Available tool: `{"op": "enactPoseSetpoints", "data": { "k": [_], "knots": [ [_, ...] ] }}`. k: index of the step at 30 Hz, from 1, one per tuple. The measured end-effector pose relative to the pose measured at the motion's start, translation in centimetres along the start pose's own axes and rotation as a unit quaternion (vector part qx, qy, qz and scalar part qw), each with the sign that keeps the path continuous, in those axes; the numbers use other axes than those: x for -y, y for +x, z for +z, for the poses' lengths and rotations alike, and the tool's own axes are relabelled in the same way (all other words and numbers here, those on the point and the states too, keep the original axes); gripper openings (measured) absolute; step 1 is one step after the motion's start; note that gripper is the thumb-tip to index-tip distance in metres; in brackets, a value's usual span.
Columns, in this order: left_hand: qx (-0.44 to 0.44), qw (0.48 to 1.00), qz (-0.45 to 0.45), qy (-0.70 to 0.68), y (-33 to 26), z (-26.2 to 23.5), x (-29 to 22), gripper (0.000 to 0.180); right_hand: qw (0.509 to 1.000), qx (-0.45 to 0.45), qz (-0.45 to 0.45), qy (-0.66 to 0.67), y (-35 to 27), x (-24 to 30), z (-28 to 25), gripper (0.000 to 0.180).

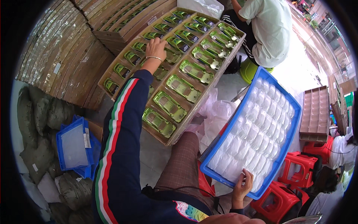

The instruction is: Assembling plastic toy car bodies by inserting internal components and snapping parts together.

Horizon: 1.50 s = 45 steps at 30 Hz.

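Note:
My left hand reaches over a shallow brown tray divided into rows. Green toy car bodies lie in its compartments, several of them with dark parts on top. The fingers of that hand are apart and bent down over a compartment; whether the tips touch a car is hidden. My right hand rests at the near edge of a blue plastic tray, fingers apart and slightly curled over the contents. White wrapped packets fill this tray in close rows.
Stacked brown trays rise at the left. Grey-green sacks and smaller blue trays sit below them. A person in a white shirt sits beyond the brown tray. Red stools stand at the right, near an upright compartment tray.

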<state>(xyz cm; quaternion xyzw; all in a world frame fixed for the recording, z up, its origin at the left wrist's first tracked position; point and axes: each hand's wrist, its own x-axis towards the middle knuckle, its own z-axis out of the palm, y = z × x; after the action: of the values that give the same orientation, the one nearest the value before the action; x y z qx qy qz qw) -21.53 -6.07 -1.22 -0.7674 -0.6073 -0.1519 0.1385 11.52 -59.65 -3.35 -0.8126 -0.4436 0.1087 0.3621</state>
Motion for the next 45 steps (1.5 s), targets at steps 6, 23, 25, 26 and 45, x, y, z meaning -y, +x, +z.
{"op": "enactPoseSetpoints", "data": {
  "k": [6,23,25,26,45],
  "knots": [
    [-0.089,0.972,0.214,-0.039,2.3,1.3,-1.3,0.029,1.0,0.014,0.005,-0.008,0.1,0.4,-0.6,0.026],
    [-0.035,0.999,0.032,0.018,5.7,-1.6,0.7,0.05,0.995,-0.03,0.046,0.087,1.8,-1.0,-3.0,0.023],
    [-0.012,0.959,-0.098,-0.267,2.0,-5.0,-3.2,0.048,0.998,-0.044,0.044,0.028,2.7,-3.4,-4.0,0.022],
    [-0.01,0.957,-0.099,-0.274,0.2,-5.3,-4.4,0.048,0.997,-0.052,0.036,-0.032,3.3,-4.3,-4.7,0.02],
    [0.433,0.321,-0.195,-0.82,-28.7,-12.9,-28.4,0.038,0.846,0.02,-0.076,-0.527,11.3,-7.6,-9.8,0.014]
  ]
}}
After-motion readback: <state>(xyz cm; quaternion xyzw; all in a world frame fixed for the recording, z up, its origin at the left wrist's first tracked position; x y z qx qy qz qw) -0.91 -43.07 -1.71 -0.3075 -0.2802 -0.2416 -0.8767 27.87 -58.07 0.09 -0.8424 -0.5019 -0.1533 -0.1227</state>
